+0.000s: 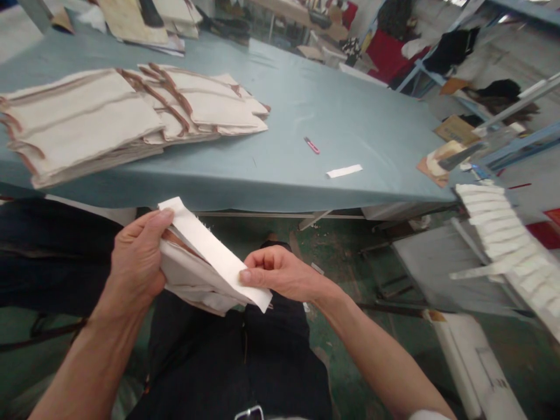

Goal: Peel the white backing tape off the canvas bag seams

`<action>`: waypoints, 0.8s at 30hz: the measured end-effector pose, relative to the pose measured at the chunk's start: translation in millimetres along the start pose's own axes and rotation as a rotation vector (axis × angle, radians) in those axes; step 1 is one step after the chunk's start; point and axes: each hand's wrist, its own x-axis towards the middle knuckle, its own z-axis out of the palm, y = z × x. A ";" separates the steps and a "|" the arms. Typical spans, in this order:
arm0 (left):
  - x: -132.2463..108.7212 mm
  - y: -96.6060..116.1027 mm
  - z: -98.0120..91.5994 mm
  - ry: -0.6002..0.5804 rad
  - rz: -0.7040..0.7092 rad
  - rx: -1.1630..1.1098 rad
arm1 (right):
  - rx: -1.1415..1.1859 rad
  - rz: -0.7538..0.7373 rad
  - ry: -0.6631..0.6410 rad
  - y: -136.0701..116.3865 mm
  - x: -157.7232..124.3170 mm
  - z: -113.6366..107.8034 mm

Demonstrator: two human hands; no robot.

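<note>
My left hand (137,256) grips a folded bundle of cream cloth (192,280) over my lap, thumb pressed on the upper end of a white strip (210,248). My right hand (277,271) pinches the lower end of that same strip, which lies slanted across the cloth. Both hands are closed. Below them are my dark trousers.
A blue-grey table (306,111) stands ahead with stacks of cream fabric pieces trimmed in brown (87,116), (205,102). A small pink cutter (311,145) and a loose white strip (344,171) lie on it. A pile of white strips (503,233) rests on a stand at right.
</note>
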 end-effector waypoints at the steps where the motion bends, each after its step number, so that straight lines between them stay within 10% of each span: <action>1: -0.5 0.7 0.9 0.014 -0.034 -0.013 | 0.000 -0.021 0.002 -2.0 0.3 2.6; 14: -5.6 -12.4 -1.3 -0.007 -0.255 0.028 | -0.019 -0.239 0.223 8.4 17.5 13.9; 24: -0.6 -35.9 -21.0 -0.098 -0.064 0.790 | -0.215 -0.425 0.486 0.9 8.7 -3.0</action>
